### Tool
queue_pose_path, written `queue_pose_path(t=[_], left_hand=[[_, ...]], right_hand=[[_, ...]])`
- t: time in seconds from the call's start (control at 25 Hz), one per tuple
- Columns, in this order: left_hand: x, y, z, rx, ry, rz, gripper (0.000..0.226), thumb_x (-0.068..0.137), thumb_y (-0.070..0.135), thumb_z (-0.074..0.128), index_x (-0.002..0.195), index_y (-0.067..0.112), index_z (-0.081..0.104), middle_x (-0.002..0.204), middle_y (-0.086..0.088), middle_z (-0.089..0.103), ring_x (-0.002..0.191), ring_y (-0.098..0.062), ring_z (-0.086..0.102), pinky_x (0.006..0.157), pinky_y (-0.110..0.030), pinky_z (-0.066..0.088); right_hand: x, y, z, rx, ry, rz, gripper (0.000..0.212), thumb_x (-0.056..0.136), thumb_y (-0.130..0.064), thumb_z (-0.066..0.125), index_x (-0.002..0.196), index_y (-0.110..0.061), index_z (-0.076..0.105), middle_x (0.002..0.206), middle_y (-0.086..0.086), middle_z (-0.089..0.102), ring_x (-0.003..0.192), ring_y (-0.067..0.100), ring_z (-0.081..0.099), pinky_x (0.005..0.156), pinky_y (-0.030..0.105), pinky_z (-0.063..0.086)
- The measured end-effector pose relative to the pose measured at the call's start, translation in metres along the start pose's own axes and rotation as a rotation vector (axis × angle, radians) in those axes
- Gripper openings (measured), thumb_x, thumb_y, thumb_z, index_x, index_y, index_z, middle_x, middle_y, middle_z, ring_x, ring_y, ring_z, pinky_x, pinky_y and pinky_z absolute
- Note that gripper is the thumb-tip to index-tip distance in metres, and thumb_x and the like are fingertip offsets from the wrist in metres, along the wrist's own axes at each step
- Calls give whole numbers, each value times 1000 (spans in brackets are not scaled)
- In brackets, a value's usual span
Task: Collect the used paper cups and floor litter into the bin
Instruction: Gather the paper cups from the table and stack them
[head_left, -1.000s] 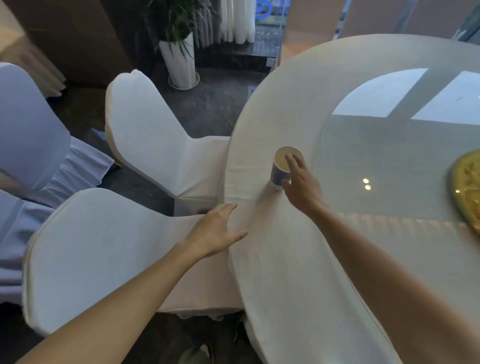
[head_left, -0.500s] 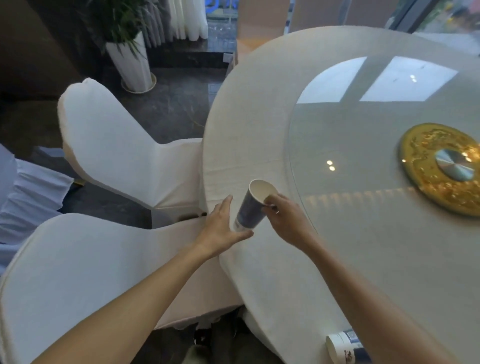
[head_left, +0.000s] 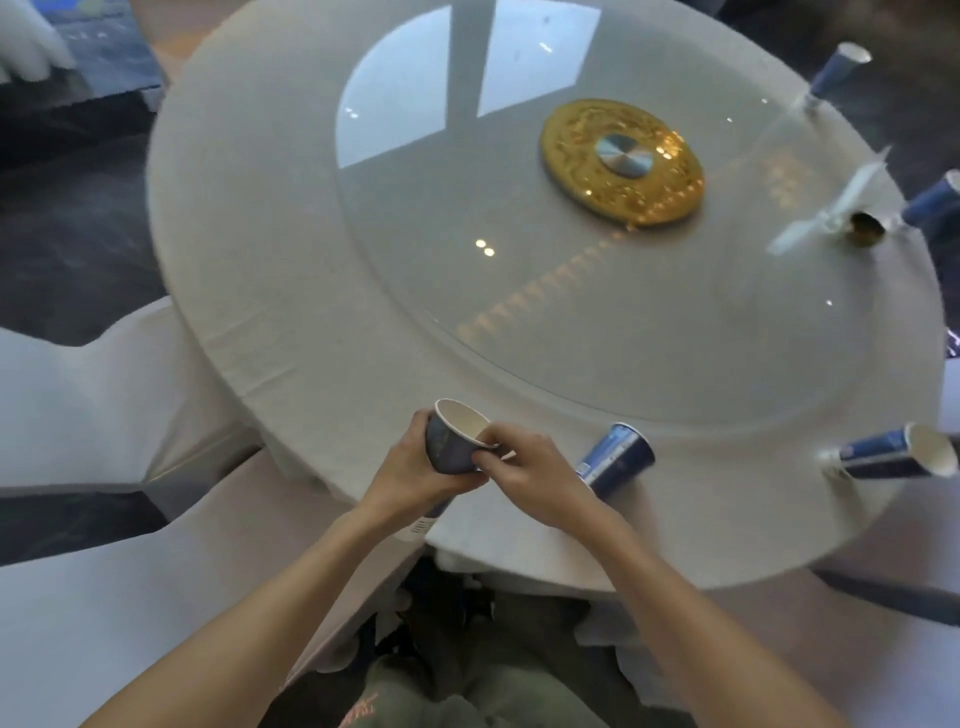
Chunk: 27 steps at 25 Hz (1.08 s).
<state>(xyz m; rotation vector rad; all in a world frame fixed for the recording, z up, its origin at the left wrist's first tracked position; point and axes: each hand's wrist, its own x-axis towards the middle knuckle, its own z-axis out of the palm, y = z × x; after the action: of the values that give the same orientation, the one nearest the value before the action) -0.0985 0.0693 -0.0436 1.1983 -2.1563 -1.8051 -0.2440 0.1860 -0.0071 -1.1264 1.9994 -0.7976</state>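
Observation:
A blue paper cup (head_left: 453, 439) with a white inside is held over the near edge of the round table (head_left: 291, 291). My left hand (head_left: 410, 470) wraps around its body from the left. My right hand (head_left: 524, 475) pinches its rim from the right. Just right of my right hand a second blue cup (head_left: 618, 457) stands on the cloth. A third cup (head_left: 893, 452) lies tipped at the near right edge. Further cups stand at the far right (head_left: 836, 73) and right edge (head_left: 935, 200). No bin is in view.
A glass turntable with a gold centre disc (head_left: 621, 163) covers the middle of the table. A small brown cup (head_left: 865, 228) and a white paper strip (head_left: 826, 213) lie at its right. White-covered chairs (head_left: 78, 415) stand to the left. Dark floor surrounds the table.
The cup went from the table at arm's length into both hands near the table edge. My left hand came off the cloth onto the cup. The view swung right, showing more cups.

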Motion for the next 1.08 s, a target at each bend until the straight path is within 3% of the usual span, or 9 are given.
queue_pose_path(t=[0.2, 0.44, 0.56, 0.64, 0.76, 0.92, 1.08], left_hand=[[1, 11, 52, 78, -58, 18, 74, 68, 37, 95, 124, 27, 48, 107, 7, 67, 93, -6, 67, 68, -24, 50], [-8, 28, 100, 124, 4, -12, 67, 78, 47, 87, 128, 24, 49, 108, 6, 66, 92, -5, 65, 65, -20, 46], [-21, 32, 120, 156, 37, -34, 64, 79, 47, 86, 126, 24, 48, 104, 9, 65, 88, -1, 63, 62, -14, 44], [-31, 32, 131, 155, 68, -53, 64, 77, 46, 87, 124, 26, 48, 103, 11, 64, 87, 1, 63, 59, -11, 45], [-45, 30, 140, 169, 119, -77, 66, 76, 43, 89, 124, 26, 48, 102, 12, 64, 88, -4, 64, 63, -11, 46], [-56, 22, 146, 143, 179, -89, 75, 73, 41, 91, 128, 29, 42, 111, 9, 63, 98, -9, 65, 78, -23, 53], [-55, 18, 153, 162, 163, -76, 73, 73, 43, 90, 128, 27, 45, 112, 5, 63, 97, -10, 65, 73, -19, 50]], right_hand=[[-40, 53, -37, -26, 142, 129, 18, 100, -27, 65, 114, -18, 70, 113, -4, 69, 94, 12, 67, 86, 37, 59], [-49, 144, -89, -113, 431, 378, 41, 96, -17, 62, 136, -12, 59, 132, 8, 59, 119, 26, 57, 95, 33, 45], [-47, 176, -105, -186, 353, 453, 64, 95, -30, 66, 151, -12, 43, 150, 11, 47, 139, 34, 42, 110, 43, 39], [-44, 187, -110, -264, 246, 484, 76, 94, -43, 67, 156, -14, 34, 157, 7, 41, 145, 33, 35, 113, 47, 37], [-36, 196, -111, -243, 185, 439, 64, 95, -38, 67, 150, -16, 41, 147, 8, 52, 139, 32, 40, 105, 46, 43], [-33, 204, -109, -220, 200, 422, 28, 95, -16, 64, 121, -9, 55, 122, 14, 64, 117, 33, 54, 87, 40, 48], [-48, 208, -115, 25, 209, 517, 11, 94, -9, 60, 105, -7, 61, 107, 14, 68, 92, 28, 61, 75, 35, 46]])
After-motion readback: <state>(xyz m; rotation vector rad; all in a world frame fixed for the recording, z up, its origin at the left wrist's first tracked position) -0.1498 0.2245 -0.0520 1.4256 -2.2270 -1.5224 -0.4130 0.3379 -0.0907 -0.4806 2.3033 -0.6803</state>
